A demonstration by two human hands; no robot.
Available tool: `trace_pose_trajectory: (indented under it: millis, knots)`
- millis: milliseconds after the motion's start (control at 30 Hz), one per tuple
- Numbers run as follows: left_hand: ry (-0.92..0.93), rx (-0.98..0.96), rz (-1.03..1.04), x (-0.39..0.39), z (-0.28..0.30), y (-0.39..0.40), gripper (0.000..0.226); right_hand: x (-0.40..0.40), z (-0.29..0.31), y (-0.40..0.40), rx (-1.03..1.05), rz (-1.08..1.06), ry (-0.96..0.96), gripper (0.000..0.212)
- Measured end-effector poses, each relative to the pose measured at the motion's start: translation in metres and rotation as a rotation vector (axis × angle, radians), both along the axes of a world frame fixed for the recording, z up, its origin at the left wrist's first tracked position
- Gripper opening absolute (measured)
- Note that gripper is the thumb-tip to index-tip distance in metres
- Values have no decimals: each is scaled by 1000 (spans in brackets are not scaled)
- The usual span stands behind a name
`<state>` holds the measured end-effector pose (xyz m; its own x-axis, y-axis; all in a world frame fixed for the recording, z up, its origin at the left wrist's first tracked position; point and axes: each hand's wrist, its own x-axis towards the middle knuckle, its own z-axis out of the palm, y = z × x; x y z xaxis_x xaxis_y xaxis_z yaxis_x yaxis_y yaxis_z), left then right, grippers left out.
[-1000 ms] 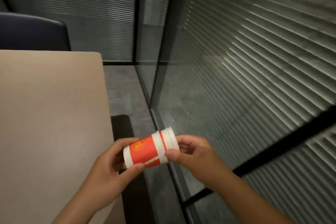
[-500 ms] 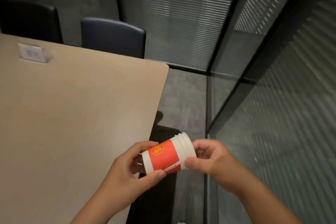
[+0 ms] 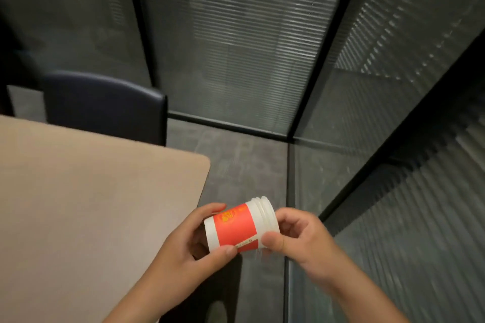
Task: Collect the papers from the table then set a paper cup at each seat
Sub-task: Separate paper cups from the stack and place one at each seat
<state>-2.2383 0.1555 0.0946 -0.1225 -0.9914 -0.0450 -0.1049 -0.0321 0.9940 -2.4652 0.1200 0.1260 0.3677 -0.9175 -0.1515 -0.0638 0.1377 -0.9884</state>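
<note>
A stack of red and white paper cups [image 3: 237, 225] lies sideways in front of me, off the right edge of the beige table [image 3: 78, 204]. My left hand [image 3: 189, 249] grips the red body of the stack from the bottom end. My right hand [image 3: 299, 238] pinches the white rims at the open end with thumb and fingers. Several nested rims show at that end. No papers are in view on the table.
A dark blue chair [image 3: 105, 105] stands at the table's far side near the corner. Glass walls with blinds [image 3: 249, 47] close the room ahead and to the right. Grey carpet floor [image 3: 244, 165] runs between table and glass.
The view has swung, so the table corner and the chair sit further left and lower. Both hands keep the same hold on the cup stack.
</note>
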Motion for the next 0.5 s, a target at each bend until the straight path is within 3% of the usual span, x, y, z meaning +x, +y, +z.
trace_pose_trajectory:
  millis: [167, 300, 500]
  knots:
    - [16, -4, -162, -26, 19, -147, 66, -35, 22, -115, -40, -129, -52, 43]
    - [18, -23, -213, -51, 25, -256, 62, -65, 20, -210, -42, -187, -75, 13]
    - [-28, -59, -58, -65, 12, -429, 56, -68, -1, -407, -72, -153, -83, 9]
